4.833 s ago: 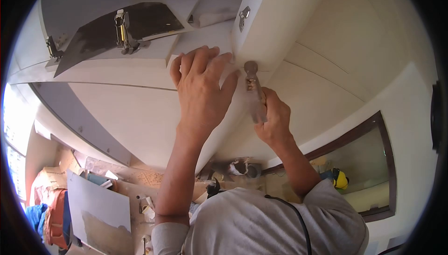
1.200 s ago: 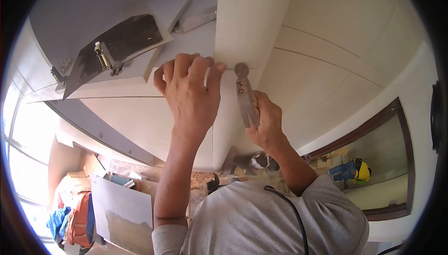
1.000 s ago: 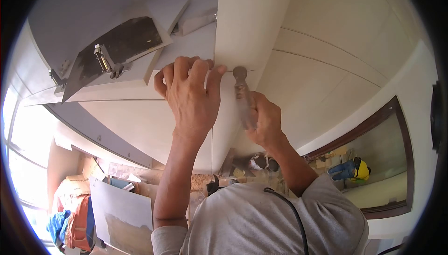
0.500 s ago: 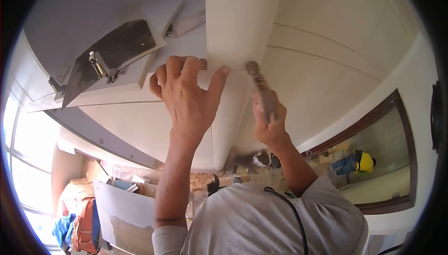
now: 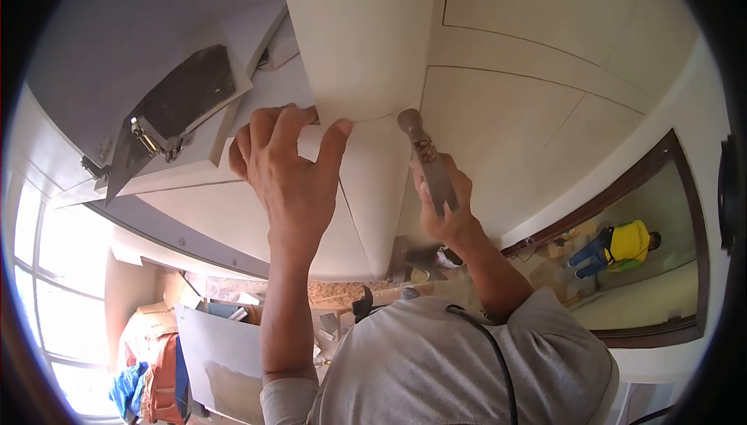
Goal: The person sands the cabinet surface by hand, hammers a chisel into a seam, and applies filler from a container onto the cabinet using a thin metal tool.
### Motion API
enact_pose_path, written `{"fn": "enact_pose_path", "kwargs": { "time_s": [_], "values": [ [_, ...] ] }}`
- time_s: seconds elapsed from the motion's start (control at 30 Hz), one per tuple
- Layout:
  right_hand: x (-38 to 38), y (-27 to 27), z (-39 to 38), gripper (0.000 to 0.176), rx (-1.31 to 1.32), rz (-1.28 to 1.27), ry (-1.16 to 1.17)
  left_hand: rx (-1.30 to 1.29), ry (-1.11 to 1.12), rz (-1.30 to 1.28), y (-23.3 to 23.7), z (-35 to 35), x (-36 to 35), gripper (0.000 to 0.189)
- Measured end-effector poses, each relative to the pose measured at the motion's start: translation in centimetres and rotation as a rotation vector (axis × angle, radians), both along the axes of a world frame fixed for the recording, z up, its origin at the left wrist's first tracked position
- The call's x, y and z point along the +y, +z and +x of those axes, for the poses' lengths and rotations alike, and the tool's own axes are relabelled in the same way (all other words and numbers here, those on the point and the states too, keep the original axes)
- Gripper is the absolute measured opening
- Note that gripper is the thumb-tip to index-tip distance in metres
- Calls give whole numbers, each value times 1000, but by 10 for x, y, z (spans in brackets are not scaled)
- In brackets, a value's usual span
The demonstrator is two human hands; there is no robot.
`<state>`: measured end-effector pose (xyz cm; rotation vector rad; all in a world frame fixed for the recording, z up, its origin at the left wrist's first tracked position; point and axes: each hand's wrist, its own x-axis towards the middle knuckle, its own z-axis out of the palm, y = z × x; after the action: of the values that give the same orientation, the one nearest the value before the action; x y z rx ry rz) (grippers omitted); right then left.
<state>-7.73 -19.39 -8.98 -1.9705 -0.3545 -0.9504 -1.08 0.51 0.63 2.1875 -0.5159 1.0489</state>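
My right hand is wrapped round a hammer, whose head rests at or close to the edge of a pale vertical panel. Beside the panel's lower left, my left hand is raised with its thumb on or near the panel seam. Its curled fingers hold a small dark piece against the panel's left edge. How far the hammer face is from the surface cannot be told.
An open cabinet door with metal hinges and a dark board are at left. Cream cabinet fronts fill the right. Below are a grey board and orange bag. A person in yellow shows through a dark-framed opening.
The view has shifted, so both hands and the panel appear further left. The hammer, blurred before, is now sharper. The person in yellow appears further right and higher.
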Motion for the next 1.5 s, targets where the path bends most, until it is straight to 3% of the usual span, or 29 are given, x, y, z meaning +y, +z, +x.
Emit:
{"fn": "enact_pose_path", "kwargs": {
  "time_s": [0.17, 0.47, 0.67, 0.77, 0.83, 0.9, 0.97, 1.07, 1.27, 1.33, 1.37, 1.5],
  "values": [
    [6, 3, 15, 33, -70, -101, -9, 36, -1, 10, 1, -1, 0, 30],
    [-13, -3, 10, 33, 30, 70, 174, 56, 5, 32, 6, 0, 2, 34],
    [-38, -29, 0, 27, -45, 25, 92, 107, 85, 125, 17, -11, -9, 37],
    [-44, -29, -4, 35, -49, 227, 194, 127, 96, 97, 19, -8, -4, 35],
    [-56, -47, 4, 53, -33, 241, 225, 127, 68, 57, 18, -5, 3, 33],
    [-70, -74, 7, 52, -46, -191, -132, 25, 13, 75, 5, 4, 13, 26],
    [-70, -48, 11, 53, -38, 109, 170, -11, 27, 83, 7, 0, 11, 18],
    [-67, -26, 19, 54, -210, 201, 258, -24, 75, 31, 13, -10, 3, 16],
    [-78, -3, 29, 48, -319, 217, 290, 55, 46, 3, 14, -16, 1, 33],
    [-82, 9, 29, 48, -331, 167, 264, -177, 204, 18, 16, -23, -7, 59],
    [-82, 7, 31, 49, -336, 183, 265, -112, 247, 107, 17, -27, -9, 83],
    [-87, 27, 32, 52, -387, 140, 249, -284, 104, 343, 71, -30, -36, 91]
  ]
}}
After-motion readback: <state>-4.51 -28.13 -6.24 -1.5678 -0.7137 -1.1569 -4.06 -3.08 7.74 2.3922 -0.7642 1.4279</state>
